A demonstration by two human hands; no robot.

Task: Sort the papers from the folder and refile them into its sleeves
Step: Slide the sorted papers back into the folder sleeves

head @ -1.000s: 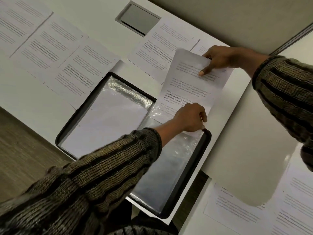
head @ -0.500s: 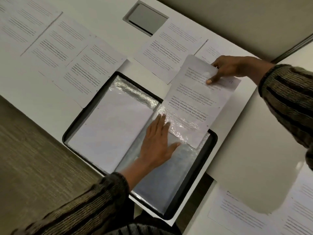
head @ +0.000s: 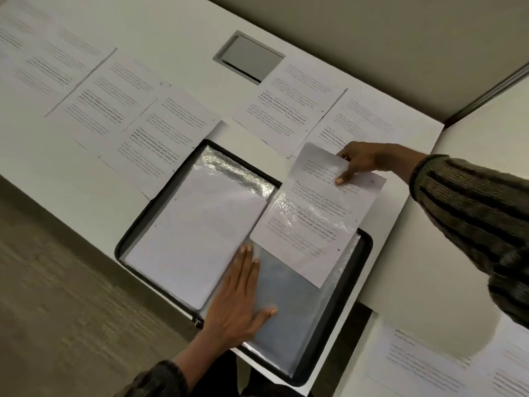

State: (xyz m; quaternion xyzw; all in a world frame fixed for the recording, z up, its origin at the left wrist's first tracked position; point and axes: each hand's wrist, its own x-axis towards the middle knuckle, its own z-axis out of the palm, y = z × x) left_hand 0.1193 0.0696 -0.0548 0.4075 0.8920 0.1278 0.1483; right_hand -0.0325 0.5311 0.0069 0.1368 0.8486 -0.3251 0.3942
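Observation:
A black folder [head: 361, 270] lies open on the white desk, its clear sleeves shining. A blank-backed sheet [head: 197, 239] fills the left sleeve. A printed sheet [head: 312, 224] sits partway inside the right sleeve [head: 289, 313], its upper half sticking out past the folder's top edge. My right hand [head: 362, 161] pinches that sheet's top edge, thumb behind and index finger on the print. My left hand [head: 239, 299] lies flat with straight fingers on the right sleeve near the spine.
Several printed sheets [head: 163, 138] lie in a row across the desk behind the folder. A grey cable hatch [head: 252, 58] is set into the desk. More sheets [head: 446, 365] lie on the adjoining desk at lower right. Carpet shows at left.
The printed sheet has slid deeper into the right sleeve. My left hand let go of the sleeve opening and moved down to lie flat near the spine. My right hand followed the sheet down.

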